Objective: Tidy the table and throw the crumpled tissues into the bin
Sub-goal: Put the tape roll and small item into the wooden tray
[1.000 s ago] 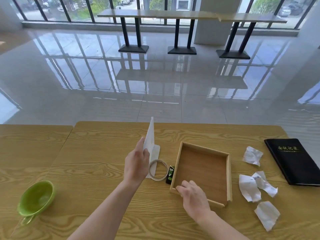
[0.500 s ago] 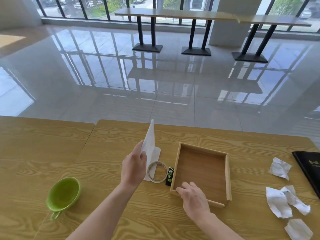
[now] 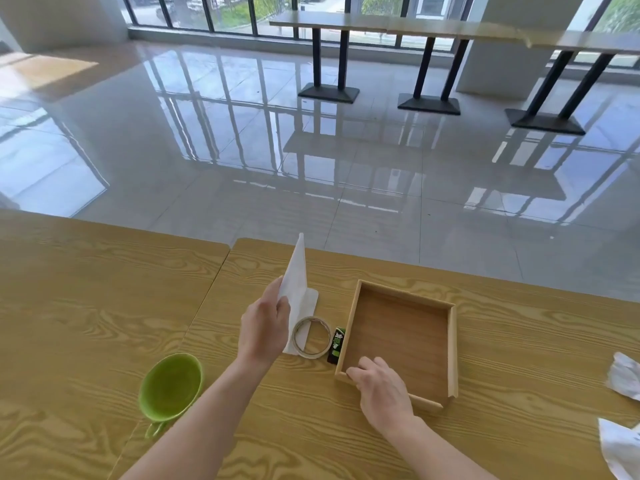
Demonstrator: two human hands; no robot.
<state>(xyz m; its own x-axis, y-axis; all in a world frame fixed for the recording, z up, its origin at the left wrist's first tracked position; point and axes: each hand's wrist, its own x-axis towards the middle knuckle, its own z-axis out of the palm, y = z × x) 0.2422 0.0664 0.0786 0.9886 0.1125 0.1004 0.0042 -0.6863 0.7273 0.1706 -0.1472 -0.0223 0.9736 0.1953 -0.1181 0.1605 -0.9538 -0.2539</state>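
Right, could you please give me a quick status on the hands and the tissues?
Left hand pinching white sheet. Right hand gripping wooden tray corner. Crumpled tissues untouched at right edge. No bin in view.

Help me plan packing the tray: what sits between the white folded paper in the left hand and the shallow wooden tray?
In the head view, a roll of clear tape and a small black-and-green box beside the tray.

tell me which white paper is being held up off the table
The flat folded sheet in the left hand; the two crumpled tissues lie untouched at the table's right edge.
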